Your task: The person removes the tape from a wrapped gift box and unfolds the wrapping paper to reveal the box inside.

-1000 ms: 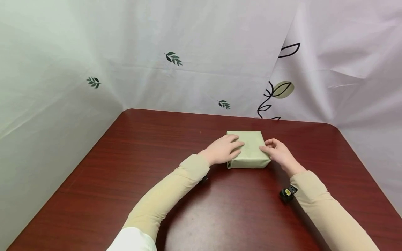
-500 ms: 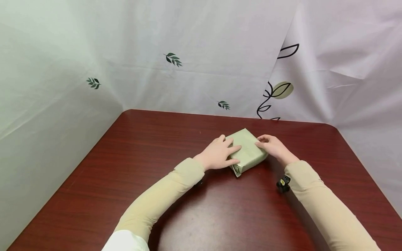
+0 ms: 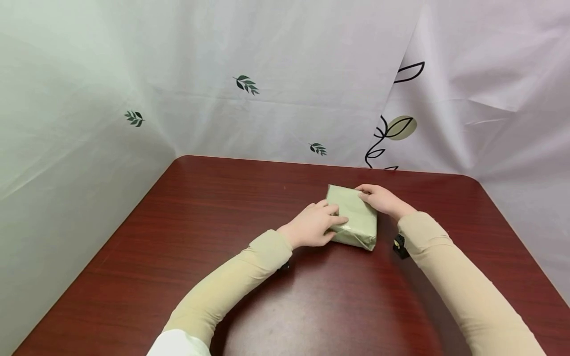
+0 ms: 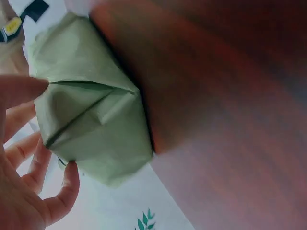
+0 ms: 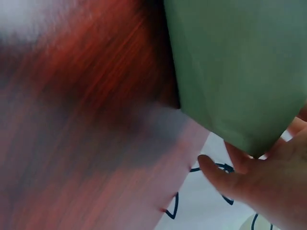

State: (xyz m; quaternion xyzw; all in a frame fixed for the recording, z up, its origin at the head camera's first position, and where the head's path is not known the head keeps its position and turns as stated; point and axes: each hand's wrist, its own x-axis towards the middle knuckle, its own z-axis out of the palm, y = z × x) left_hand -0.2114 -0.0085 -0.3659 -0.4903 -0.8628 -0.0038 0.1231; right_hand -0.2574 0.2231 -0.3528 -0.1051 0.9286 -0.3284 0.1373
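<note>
A flat, box-shaped parcel wrapped in pale green paper (image 3: 356, 212) lies on the table, turned at an angle. Folded flaps at one end of its paper show in the left wrist view. My left hand (image 3: 311, 225) holds the parcel's left side, its bent fingers reaching over the top and edge. At the far right corner my right hand (image 3: 383, 200) grips the parcel, thumb on top and fingers behind the edge. In the right wrist view, part of the right hand (image 5: 278, 177) is hidden behind the green paper.
The dark red wooden table (image 3: 213, 207) has a glossy surface and rounded far corners. White curtains (image 3: 267, 118) with leaf prints hang behind it and at both sides. A small black wrist camera (image 3: 400, 247) sits under the right sleeve.
The parcel has turned on the table, first one near corner and then another coming toward me. My right hand has moved along to its far side; my left hand has regripped the left side.
</note>
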